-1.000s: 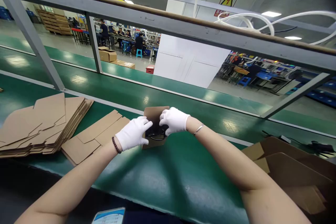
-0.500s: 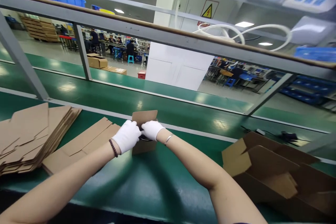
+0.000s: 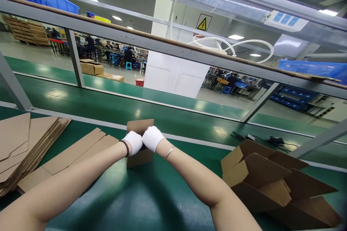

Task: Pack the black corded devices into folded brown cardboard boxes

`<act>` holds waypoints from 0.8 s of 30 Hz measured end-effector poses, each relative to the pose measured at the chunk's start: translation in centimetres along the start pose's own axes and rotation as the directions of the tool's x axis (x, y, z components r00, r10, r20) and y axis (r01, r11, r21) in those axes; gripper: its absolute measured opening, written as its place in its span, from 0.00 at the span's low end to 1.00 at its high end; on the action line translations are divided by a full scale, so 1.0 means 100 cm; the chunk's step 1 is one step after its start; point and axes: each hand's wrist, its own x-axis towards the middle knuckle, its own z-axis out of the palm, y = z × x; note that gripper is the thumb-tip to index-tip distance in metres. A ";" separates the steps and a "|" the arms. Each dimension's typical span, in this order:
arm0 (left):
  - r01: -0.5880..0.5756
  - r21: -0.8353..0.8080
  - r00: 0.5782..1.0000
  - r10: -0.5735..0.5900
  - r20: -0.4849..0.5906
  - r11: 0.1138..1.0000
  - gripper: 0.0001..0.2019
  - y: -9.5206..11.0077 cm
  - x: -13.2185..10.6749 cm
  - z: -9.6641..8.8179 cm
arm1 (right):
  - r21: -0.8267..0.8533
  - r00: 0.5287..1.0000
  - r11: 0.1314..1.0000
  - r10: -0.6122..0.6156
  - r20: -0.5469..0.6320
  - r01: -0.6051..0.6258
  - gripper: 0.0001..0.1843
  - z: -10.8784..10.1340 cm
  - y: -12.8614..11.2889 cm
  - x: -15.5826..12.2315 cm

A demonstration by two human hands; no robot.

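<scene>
A small brown cardboard box [image 3: 139, 157] stands on the green belt [image 3: 151, 195] in front of me, its back flap up. My left hand [image 3: 133, 142] and my right hand [image 3: 151, 138], both in white gloves, meet side by side over the box's open top, fingers curled down into it. What lies inside the box is hidden by the hands. A bead bracelet sits on my left wrist and a thin metal bangle on my right.
Flat cardboard blanks [image 3: 24, 144] are stacked at the left, with several more [image 3: 70, 158] lying beside them. Opened brown cartons [image 3: 271, 184] lie at the right. A grey metal frame [image 3: 168, 48] crosses above the belt. People sit at benches far behind.
My hands have closed together over the box top, covering the dark item seen inside a second ago. The view has tilted upward and the box looks farther away.
</scene>
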 end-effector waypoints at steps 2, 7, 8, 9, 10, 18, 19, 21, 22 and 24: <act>-0.027 -0.014 1.000 0.027 0.004 1.000 0.06 -0.003 -0.006 -0.003 | 0.025 0.999 0.999 0.040 0.016 -0.040 0.10 0.001 -0.004 0.012; -0.159 -0.089 0.983 0.150 -0.106 0.983 0.08 -0.013 -0.044 -0.008 | 0.114 0.987 0.981 0.159 -0.002 -0.158 0.11 0.006 -0.007 0.028; -0.194 -0.117 0.964 0.167 -0.206 0.974 0.09 -0.013 -0.051 -0.002 | 0.131 0.984 0.975 0.179 0.001 -0.177 0.11 0.007 -0.009 0.029; -0.204 -0.153 0.931 0.144 -0.334 0.967 0.10 -0.013 -0.056 0.007 | 0.147 0.981 0.970 0.194 0.010 -0.193 0.12 0.009 -0.012 0.030; -0.180 -0.201 0.877 0.065 -0.475 0.963 0.10 -0.010 -0.060 0.020 | 0.160 0.978 0.965 0.205 0.023 -0.206 0.12 0.011 -0.015 0.030; -0.027 -0.408 0.627 -0.302 -0.718 0.913 0.26 0.013 -0.044 0.109 | 0.179 0.975 0.974 0.107 0.193 -0.142 0.11 0.000 -0.021 0.033; -0.037 -0.395 0.644 -0.281 -0.711 0.918 0.24 0.013 -0.041 0.109 | 0.181 0.974 0.978 0.061 0.219 -0.102 0.10 -0.005 -0.015 0.033; -0.060 -0.362 0.670 -0.231 -0.706 0.930 0.20 0.011 -0.037 0.106 | 0.186 0.963 0.982 -0.020 0.270 -0.032 0.11 -0.016 0.001 0.030; -0.068 -0.345 0.680 -0.209 -0.703 0.936 0.19 0.010 -0.037 0.104 | 0.185 0.954 0.983 -0.044 0.296 -0.012 0.11 -0.021 0.010 0.029; -0.068 -0.319 0.680 -0.191 -0.708 0.945 0.17 0.010 -0.039 0.099 | 0.168 0.943 0.986 -0.047 0.330 -0.010 0.11 -0.027 0.022 0.028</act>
